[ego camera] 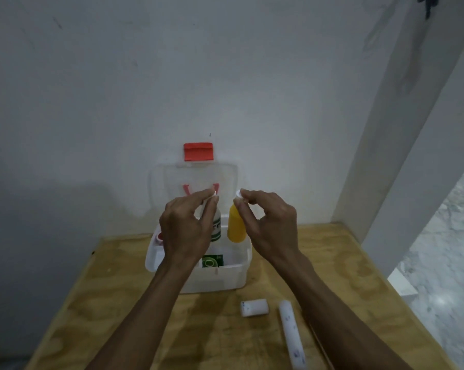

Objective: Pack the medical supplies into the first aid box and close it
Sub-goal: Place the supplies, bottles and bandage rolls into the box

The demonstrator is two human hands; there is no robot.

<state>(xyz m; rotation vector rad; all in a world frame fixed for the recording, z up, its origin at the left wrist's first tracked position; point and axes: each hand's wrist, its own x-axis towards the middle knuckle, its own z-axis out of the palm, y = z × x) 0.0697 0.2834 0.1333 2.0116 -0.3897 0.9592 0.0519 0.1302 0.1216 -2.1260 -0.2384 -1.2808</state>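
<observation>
The translucent first aid box [220,279] stands open on the wooden table, its clear lid [172,180] with a red latch [198,151] leaning against the wall. My left hand [185,225] pinches the top of a white bottle with a green label [216,228] above the box. My right hand [268,222] pinches the white cap of a yellow bottle [236,225], also held over the box. A green packet [212,260] lies inside. A short white roll [254,307] and a long white roll [292,333] lie on the table in front of the box.
The plywood table [118,303] ends at the white wall behind and a white pillar [401,161] on the right. A thin stick [320,343] lies beside the long roll. A small red-and-white item [160,237] sits at the box's left rim.
</observation>
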